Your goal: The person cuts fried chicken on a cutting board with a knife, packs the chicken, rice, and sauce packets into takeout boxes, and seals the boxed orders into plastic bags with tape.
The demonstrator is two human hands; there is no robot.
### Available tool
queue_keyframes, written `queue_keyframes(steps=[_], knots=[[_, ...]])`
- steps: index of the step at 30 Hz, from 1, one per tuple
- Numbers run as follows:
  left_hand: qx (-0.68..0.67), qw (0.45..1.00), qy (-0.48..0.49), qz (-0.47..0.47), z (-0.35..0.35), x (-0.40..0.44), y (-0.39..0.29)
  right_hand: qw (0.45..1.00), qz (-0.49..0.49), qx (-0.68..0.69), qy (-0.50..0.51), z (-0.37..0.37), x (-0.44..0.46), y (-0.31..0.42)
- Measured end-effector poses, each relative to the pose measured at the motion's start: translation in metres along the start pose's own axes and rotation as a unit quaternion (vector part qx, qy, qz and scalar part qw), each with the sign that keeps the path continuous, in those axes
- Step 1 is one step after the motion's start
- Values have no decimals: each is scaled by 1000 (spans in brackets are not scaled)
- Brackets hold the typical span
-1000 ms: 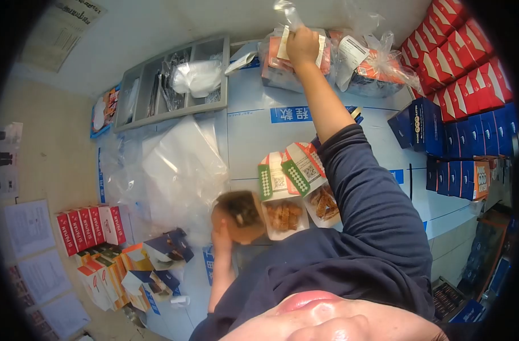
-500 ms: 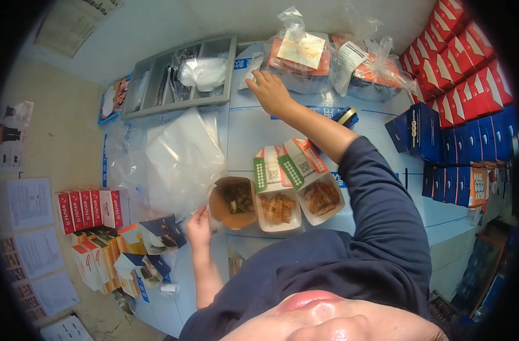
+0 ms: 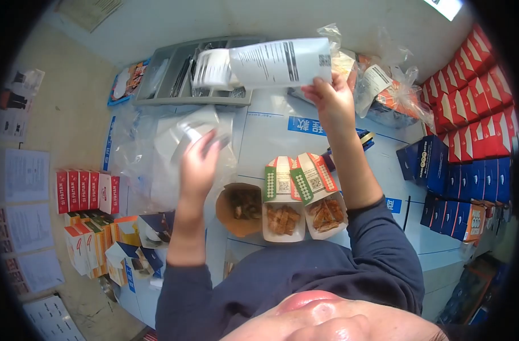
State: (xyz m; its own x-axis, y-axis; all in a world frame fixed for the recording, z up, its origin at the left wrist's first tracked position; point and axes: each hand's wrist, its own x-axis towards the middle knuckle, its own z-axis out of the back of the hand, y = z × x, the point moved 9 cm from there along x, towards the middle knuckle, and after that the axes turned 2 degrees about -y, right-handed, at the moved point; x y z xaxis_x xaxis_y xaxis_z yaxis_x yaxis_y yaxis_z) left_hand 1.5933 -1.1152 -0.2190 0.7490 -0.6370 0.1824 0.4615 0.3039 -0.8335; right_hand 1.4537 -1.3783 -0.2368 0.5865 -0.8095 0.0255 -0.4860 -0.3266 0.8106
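Note:
My right hand point(image 3: 330, 96) is closed on the right end of a long printed receipt point(image 3: 279, 61), which stretches leftward in front of the grey divided tray. My left hand point(image 3: 200, 162) is raised over the clear plastic bags point(image 3: 163, 153); motion blurs its fingers, and whether it holds anything cannot be made out. Below the hands stand a brown paper container point(image 3: 238, 210) of dark food and two white boxes of fried pieces, a left one point(image 3: 283, 221) and a right one point(image 3: 326, 216), with patterned lids open.
The grey tray point(image 3: 157, 98) holds packets at the back. Bagged orders point(image 3: 384, 94) stand at the back right. Red boxes point(image 3: 469, 91) and blue boxes point(image 3: 478, 182) are stacked at the right, with more red boxes point(image 3: 83, 191) at the left.
My right hand has lifted the receipt from beside the bagged orders and moved right. My left hand has moved up from beside the brown container to above the plastic bags.

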Motion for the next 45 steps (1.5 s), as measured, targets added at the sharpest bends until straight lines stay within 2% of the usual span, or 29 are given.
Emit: queue_keyframes(steps=[2,3,4,6,7,9,10,12,14,15,16,17,18,19,22,24,26,28,29,30,31,32,34,36,37,41,43,44,45], knots=[[-52,994,98,15,-53,32,-5,998,-21,54,-2,17,-18,3],[-161,979,117,50,-75,42,-6,993,-47,108,-1,24,-27,-1],[-161,979,118,48,-89,51,-13,993,-45,108,-2,32,-36,1],[-466,838,134,250,-128,54,-6,991,-65,120,10,42,-53,-3],[-466,838,136,248,-136,56,-10,991,-66,116,13,48,-60,-5],[-604,774,104,158,-142,69,-25,992,-75,96,-18,63,-71,-4],[-604,774,107,158,-147,73,-24,992,-88,76,-52,74,-76,-6],[-452,881,-13,137,-128,89,1,993,-78,63,-61,95,-82,-7],[-407,896,-147,98,-100,107,28,994,9,85,-70,119,-87,11],[-324,910,-193,171,-75,108,37,990,9,86,-110,137,-87,19],[-230,946,-188,129,-53,115,29,990,12,86,-113,147,-85,28],[-1,983,-168,66,-33,135,51,989,0,84,-125,158,-85,35],[203,970,-104,88,-26,141,50,987,-11,83,-138,168,-86,39],[398,911,-38,102,-19,142,47,987,-9,75,-143,177,-85,42],[361,908,-178,113,46,126,26,984,-11,101,-146,178,-81,49],[264,943,-202,14,58,116,-10,983,-10,122,-136,173,-80,46],[22,997,9,-71,-24,97,-54,963,-28,209,-169,160,-81,32],[-69,969,231,-60,-128,64,-57,958,-84,238,-133,136,-83,-3],[-122,953,276,-16,-164,40,-72,955,-128,240,-119,118,-89,-22],[-218,931,278,90,-192,32,-59,973,-100,202,-48,90,-97,-22],[-247,927,231,165,-210,36,-34,978,-127,158,-46,70,-106,-26],[-247,925,239,165,-216,39,-35,978,-178,95,-54,65,-118,-33],[-332,920,191,84,-207,53,-53,992,-90,-61,-63,100,-124,-23],[-290,936,190,64,-186,64,-58,961,14,-172,-217,158,-132,3],[-268,942,195,55,-183,70,-51,940,-14,-206,-272,189,-137,-1],[-220,943,233,94,-193,75,-38,937,-90,-214,-260,235,-111,-59],[-212,942,243,90,-200,75,-36,942,53,-230,-239,224,-86,-39],[-206,942,251,85,-203,74,-37,943,51,-226,-239,223,-84,-34],[-203,943,250,83,-201,75,-41,887,154,-363,-238,204,-82,10]])
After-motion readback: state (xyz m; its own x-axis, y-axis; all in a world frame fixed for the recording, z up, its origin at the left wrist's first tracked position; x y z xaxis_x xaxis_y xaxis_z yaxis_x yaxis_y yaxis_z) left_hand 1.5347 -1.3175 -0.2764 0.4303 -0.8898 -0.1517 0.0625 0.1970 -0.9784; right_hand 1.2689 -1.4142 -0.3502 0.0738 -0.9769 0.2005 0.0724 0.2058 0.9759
